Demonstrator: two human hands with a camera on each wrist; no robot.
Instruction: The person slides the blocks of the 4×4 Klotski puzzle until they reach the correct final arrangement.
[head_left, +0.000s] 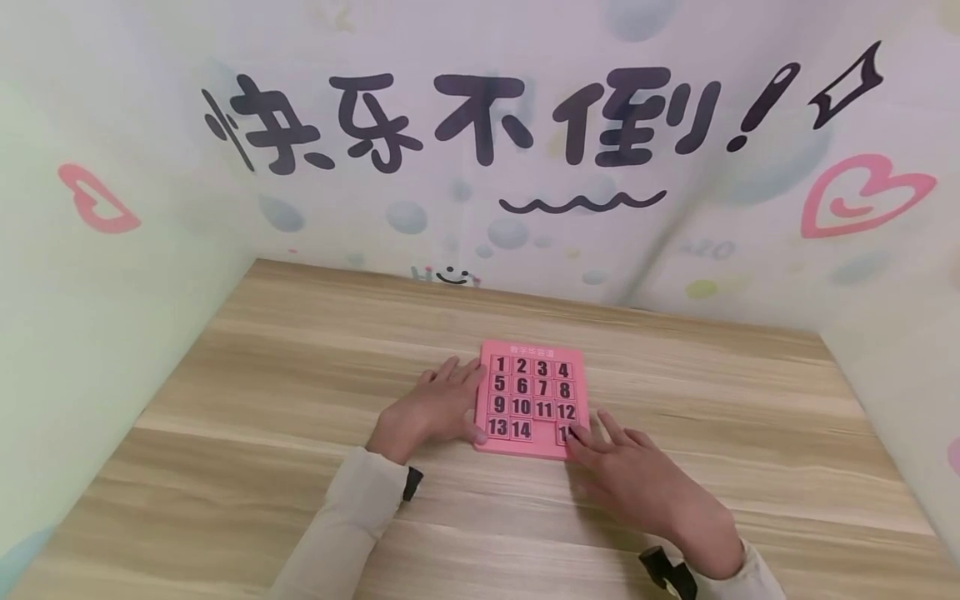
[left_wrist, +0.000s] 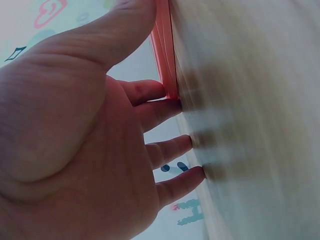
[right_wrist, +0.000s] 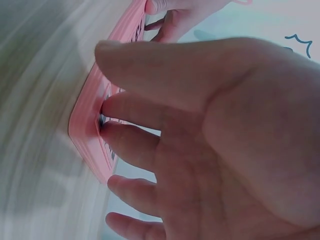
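A pink number slide puzzle (head_left: 543, 450) lies flat on the wooden table, its tiles in order from 1 to 14. The bottom row has a gap (head_left: 544, 432) right of the 14 tile (head_left: 521, 430). In the corner beyond it is a tile (head_left: 564, 434) showing a 1, the rest covered by a fingertip. My left hand (head_left: 447, 404) rests along the puzzle's left side, thumb at the lower corner and fingers extended near the upper edge. My right hand (head_left: 637, 479) touches the corner tile with two extended fingertips; its other fingers (right_wrist: 135, 192) spread beyond the frame.
The wooden table (head_left: 262, 400) extends around the puzzle on all sides. Behind it hangs a white printed cloth (head_left: 465, 242) with large black characters, and pale walls stand at both sides. Each wrist wears a dark strap (head_left: 663, 571).
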